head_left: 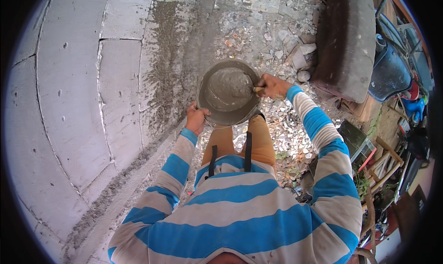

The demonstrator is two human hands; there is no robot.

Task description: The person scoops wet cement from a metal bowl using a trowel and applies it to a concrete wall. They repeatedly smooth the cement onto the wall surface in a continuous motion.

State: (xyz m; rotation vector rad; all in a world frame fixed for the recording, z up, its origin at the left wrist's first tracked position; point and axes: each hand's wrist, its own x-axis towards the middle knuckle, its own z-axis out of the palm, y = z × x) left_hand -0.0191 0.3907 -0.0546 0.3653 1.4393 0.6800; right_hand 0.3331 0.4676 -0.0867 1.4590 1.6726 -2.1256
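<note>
I hold a round grey bucket (205, 86) of wet cement mix (228, 88) in front of my legs. My left hand (196, 119) grips its lower left rim. My right hand (272, 87) is closed on a short yellowish handle (258, 89) at the bucket's right side; the tool's head is down in the mix and cannot be made out.
A block wall (74, 102) with a wet cement streak (164, 42) runs along my left. Rubble (295, 139) and stones (304, 56) cover the ground. On the right are a large worn brown cushion-like slab (344, 42), a blue plastic piece (390, 75) and a wooden frame (387, 162).
</note>
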